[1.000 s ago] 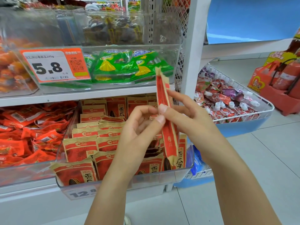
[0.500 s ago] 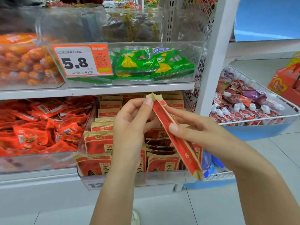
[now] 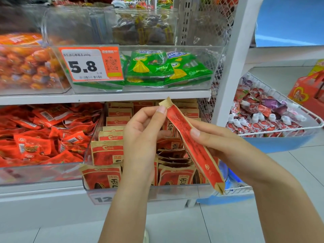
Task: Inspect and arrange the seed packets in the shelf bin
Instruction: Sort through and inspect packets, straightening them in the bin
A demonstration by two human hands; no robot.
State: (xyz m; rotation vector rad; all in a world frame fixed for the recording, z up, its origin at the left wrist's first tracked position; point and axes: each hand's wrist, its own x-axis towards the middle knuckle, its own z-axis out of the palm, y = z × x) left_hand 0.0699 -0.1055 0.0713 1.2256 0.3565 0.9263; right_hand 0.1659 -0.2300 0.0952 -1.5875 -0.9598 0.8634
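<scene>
step: inspection, by my read. One seed packet (image 3: 192, 146) is held out in front of the shelf bin (image 3: 149, 192), turned edge-on so its narrow red side panel faces up.
left hand (image 3: 140, 137): thumb and fingertips pinching the packet's upper tan seal, near the top corner.
right hand (image 3: 226, 146): fingers wrapped around the packet's middle from the right, thumb lying across the red panel.
packet position: tilted, top end up-left, bottom end down-right, hanging past the bin's front right corner; not touching the bin as far as I can tell.
bin contents: rows of matching packets (image 3: 107, 153) standing upright, faces forward; the middle section looks slumped and darker, less tidy.
neighbours: green snack packs (image 3: 157, 67) in the bin above, price tag (image 3: 89, 64) reading 5.8, loose red packs (image 3: 43, 135) to the left, wire basket (image 3: 313, 123) to the right.
next move, a guess: rotate packet face-forward, then slot it upright into a gap in the rows; needs the left hand clear of the bin opening.
</scene>
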